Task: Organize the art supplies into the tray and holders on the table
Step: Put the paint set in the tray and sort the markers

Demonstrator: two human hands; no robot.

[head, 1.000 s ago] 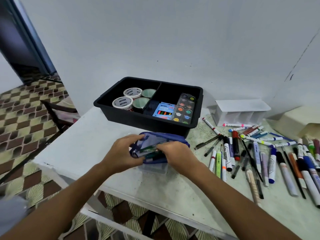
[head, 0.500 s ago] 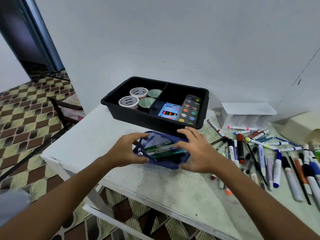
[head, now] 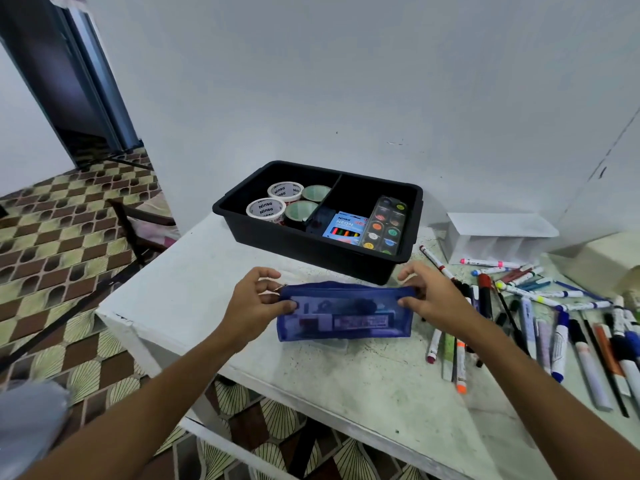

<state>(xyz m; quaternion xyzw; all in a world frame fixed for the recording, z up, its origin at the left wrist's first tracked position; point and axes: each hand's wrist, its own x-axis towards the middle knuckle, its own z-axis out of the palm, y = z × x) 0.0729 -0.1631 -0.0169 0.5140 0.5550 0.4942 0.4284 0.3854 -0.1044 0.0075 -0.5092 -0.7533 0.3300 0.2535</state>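
While the tray (head: 239,216) holds four tape rolls (head: 266,209) left of its divider and a crayon box (head: 344,228) and paint palette (head: 386,225) right, the pouch (head: 346,315), long axis left-right, is just before it above the bench (head: 363,375), each end pinched: left hand (head: 254,304), right hand (head: 429,299).

Blue mesh pencil pouch (head: 346,315), upright, near black tray (head: 311,242)

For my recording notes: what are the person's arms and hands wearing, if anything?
Both forearms are bare, with no sleeves in view. The left hand and right hand wear no gloves; no rings, watch or bracelets show. A blurred grey patch at the lower left corner may be clothing, but that is unclear.
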